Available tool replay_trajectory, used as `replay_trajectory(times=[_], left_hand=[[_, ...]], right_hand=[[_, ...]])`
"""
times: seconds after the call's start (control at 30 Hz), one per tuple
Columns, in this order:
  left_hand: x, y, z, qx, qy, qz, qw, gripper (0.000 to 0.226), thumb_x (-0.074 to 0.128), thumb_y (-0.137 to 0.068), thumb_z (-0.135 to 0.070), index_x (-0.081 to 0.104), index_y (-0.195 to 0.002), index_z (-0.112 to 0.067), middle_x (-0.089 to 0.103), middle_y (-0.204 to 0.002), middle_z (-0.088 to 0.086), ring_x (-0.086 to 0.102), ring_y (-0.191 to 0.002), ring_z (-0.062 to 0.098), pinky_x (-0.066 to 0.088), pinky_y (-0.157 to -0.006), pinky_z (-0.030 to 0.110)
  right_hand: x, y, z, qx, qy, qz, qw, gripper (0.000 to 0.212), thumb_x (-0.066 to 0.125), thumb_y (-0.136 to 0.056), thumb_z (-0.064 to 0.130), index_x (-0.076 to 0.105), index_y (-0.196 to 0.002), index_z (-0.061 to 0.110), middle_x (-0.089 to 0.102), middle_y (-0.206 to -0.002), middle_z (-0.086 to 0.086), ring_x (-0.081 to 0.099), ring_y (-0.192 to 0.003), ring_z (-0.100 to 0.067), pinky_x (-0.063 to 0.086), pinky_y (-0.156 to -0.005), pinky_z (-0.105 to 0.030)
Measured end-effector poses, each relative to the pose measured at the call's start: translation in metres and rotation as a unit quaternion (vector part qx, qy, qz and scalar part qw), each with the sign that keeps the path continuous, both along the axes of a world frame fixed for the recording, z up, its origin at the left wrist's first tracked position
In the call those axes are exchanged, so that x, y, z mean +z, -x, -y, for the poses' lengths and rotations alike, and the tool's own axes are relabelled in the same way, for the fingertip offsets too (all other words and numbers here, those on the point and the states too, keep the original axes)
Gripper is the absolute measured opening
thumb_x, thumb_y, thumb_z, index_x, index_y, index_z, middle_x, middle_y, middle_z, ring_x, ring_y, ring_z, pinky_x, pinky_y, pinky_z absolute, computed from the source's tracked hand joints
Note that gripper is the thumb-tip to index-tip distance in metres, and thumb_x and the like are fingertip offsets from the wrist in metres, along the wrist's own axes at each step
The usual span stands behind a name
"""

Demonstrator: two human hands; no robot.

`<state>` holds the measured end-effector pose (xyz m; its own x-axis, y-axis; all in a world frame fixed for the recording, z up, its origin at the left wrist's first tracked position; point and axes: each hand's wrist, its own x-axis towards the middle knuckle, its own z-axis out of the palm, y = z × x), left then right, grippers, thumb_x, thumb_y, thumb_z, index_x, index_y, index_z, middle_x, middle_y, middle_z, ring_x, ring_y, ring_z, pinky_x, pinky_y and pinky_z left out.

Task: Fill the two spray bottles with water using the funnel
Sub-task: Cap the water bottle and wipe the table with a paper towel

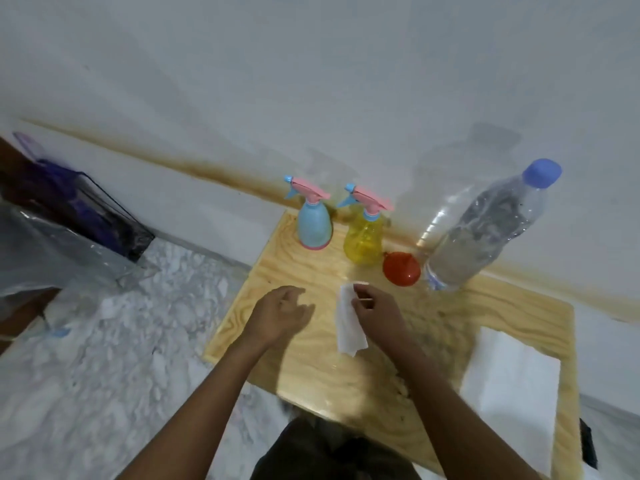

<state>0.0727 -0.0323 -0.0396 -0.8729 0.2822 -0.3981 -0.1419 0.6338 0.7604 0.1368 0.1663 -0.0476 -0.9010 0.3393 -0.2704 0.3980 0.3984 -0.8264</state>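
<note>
Two spray bottles stand side by side at the far edge of the wooden board (311,372), trigger heads on.

The blue spray bottle (314,226) is opaque with a pink base ring. The yellow spray bottle (364,239) just to its right is translucent, and both carry pink-and-blue heads. A red funnel (401,268) lies between the yellow one and a clear, blue-capped water bottle (485,233). Nearer, the right hand (375,308) pinches a white tissue (349,327). The left hand (278,313) hovers beside it, fingers loosely curled, holding nothing. White paper (512,382) lies at the right.
</note>
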Motion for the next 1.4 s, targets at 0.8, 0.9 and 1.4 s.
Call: replay_trajectory(times=[0.8, 0.9, 1.4], left_hand=[[-0.088, 0.042, 0.057, -0.098, 0.221, -0.012, 0.970, 0.110, 0.092, -0.060, -0.042, 0.033, -0.150, -0.019, 0.015, -0.156, 0.007, 0.002, -0.151, 0.033, 0.025, -0.120, 0.051], [-0.083, 0.041, 0.056, -0.106, 0.227, -0.001, 0.968, 0.111, 0.089, -0.064, -0.044, 0.027, -0.153, -0.020, 0.007, -0.160, 0.008, -0.007, -0.153, 0.033, 0.022, -0.121, 0.052], [-0.079, 0.041, 0.059, -0.097, 0.215, 0.032, 0.971, 0.108, 0.087, -0.070, -0.038, 0.022, -0.155, -0.024, -0.002, -0.163, 0.003, -0.016, -0.152, 0.030, 0.023, -0.119, 0.056]], right_hand=[[-0.093, 0.041, 0.044, 0.319, -0.371, 0.012, 0.872, 0.055, 0.036, -0.093, 0.029, 0.055, -0.129, -0.007, 0.054, -0.138, -0.027, 0.057, -0.125, -0.036, 0.053, -0.091, -0.044], [-0.092, 0.048, 0.062, 0.324, -0.353, 0.030, 0.877, 0.056, 0.035, -0.093, 0.031, 0.059, -0.127, -0.006, 0.057, -0.134, -0.026, 0.060, -0.122, -0.033, 0.058, -0.085, -0.037], [-0.081, 0.082, 0.059, 0.214, -0.366, -0.017, 0.906, 0.058, 0.072, -0.079, -0.002, 0.058, -0.135, 0.009, 0.055, -0.143, -0.009, 0.059, -0.125, -0.025, 0.050, -0.098, -0.038]])
